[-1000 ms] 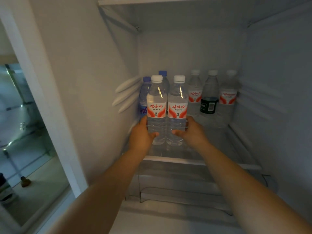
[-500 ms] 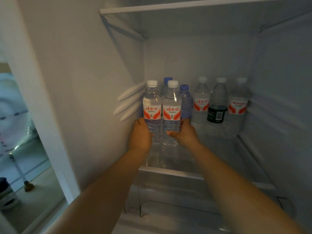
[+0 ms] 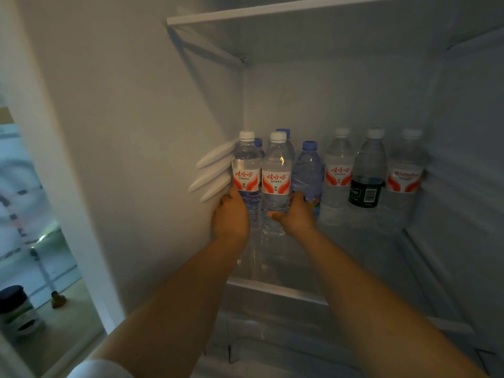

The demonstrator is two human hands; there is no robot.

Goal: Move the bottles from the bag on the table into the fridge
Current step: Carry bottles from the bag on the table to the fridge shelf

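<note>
Shift since earlier frames: the two white-capped bottles, held out over the middle of the shelf a second ago, now stand further left and deeper in, close to the fridge's left wall [image 3: 141, 148].
Left bottle [image 3: 246, 170]: clear ribbed plastic, white cap, red-and-white label; upright on the glass shelf [image 3: 275, 287], beside the white moulded rails [image 3: 212, 174] on the wall.
Right bottle [image 3: 276, 175]: same make, upright, side by side with the first and touching it.
Left hand [image 3: 230, 216]: curled round the lower body of the left bottle, gripping it.
Right hand [image 3: 296, 214]: wrapped round the lower body of the right bottle, thumb across its front.
Behind the pair: two blue caps [image 3: 283, 131] show over their shoulders.
Blue-capped bottle [image 3: 307, 170]: bluish plastic, just right of the held pair, next to the right hand.
Back row: red-labelled bottle [image 3: 338, 173], dark-labelled bottle [image 3: 366, 181], another red-labelled bottle [image 3: 405, 175], upright along the rear wall.
Open room: bare glass in front of the back row, out to the shelf's front edge; upper shelf [image 3: 272, 15] well above the caps.
</note>
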